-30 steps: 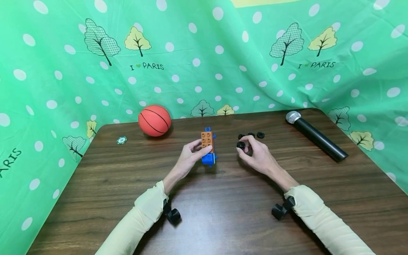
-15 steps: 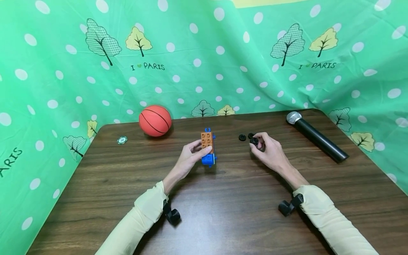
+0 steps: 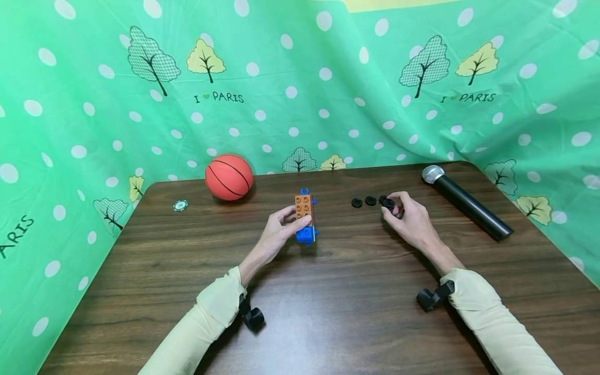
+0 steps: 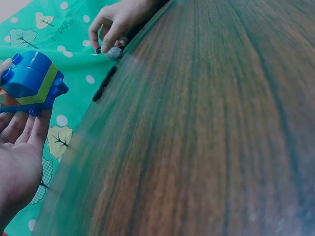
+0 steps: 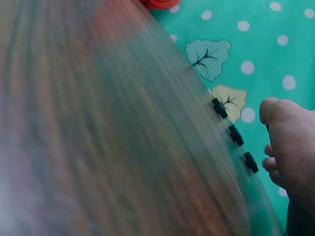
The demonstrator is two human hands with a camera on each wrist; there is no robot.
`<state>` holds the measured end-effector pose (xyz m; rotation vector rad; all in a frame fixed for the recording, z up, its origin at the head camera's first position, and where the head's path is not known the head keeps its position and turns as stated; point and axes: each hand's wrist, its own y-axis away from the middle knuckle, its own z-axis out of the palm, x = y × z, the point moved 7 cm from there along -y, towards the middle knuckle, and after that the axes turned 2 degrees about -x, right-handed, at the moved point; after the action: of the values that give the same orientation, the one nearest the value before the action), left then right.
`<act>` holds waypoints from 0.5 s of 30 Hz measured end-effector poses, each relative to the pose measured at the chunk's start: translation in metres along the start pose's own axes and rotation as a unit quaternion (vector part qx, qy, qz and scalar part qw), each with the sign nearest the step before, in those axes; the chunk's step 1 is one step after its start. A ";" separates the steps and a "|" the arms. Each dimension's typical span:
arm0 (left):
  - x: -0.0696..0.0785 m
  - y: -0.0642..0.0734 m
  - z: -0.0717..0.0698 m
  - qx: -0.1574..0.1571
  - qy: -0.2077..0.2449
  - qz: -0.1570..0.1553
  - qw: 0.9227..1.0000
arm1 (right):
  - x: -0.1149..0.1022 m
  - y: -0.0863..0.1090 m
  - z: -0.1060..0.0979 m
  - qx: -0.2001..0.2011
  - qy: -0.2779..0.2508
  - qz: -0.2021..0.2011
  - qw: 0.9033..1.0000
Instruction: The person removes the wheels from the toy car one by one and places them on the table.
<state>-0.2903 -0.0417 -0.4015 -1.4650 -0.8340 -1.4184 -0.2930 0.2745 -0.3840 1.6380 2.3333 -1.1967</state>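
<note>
In the head view my left hand (image 3: 277, 235) grips a toy brick car (image 3: 303, 204), its thumb across the top. The car has orange studded bricks, a blue end, a blue hook at the far end and blue pegs along its right side. The left wrist view shows the car's blue curved end (image 4: 30, 73) with a yellow-green stripe, fingers beneath it. My right hand (image 3: 412, 221) pinches a small black toy wheel (image 3: 388, 204) between thumb and fingers. The held wheel overlaps the rightmost of three wheels lying in a row, with the left wheel (image 3: 357, 202) and middle wheel (image 3: 371, 200) in full view.
A red ball (image 3: 229, 177) with black lines sits at the back left of the wooden table (image 3: 328, 312), near a poker chip (image 3: 180, 205). A black microphone (image 3: 469, 203) lies at the back right. A green patterned cloth (image 3: 290, 62) hangs behind.
My right hand has moved to the right along the row of wheels, carrying the pinched wheel from the left end to the right end. My left hand and the car stay in place.
</note>
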 end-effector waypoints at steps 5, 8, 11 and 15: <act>0.001 0.001 -0.001 0.002 0.000 0.001 1.000 | 0.008 -0.001 -0.003 0.004 0.006 0.006 1.000; 0.002 0.001 0.000 0.002 0.001 0.000 1.000 | 0.013 -0.002 -0.004 0.006 0.013 0.008 1.000; 0.001 0.000 0.000 0.002 0.000 0.000 1.000 | 0.019 -0.003 -0.004 0.004 0.019 0.017 1.000; 0.000 0.001 -0.001 0.003 -0.003 0.000 1.000 | 0.027 -0.004 -0.005 -0.008 0.025 0.033 0.999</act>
<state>-0.2901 -0.0433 -0.4015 -1.4651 -0.8403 -1.4118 -0.3067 0.2978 -0.3905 1.7435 2.2919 -1.1366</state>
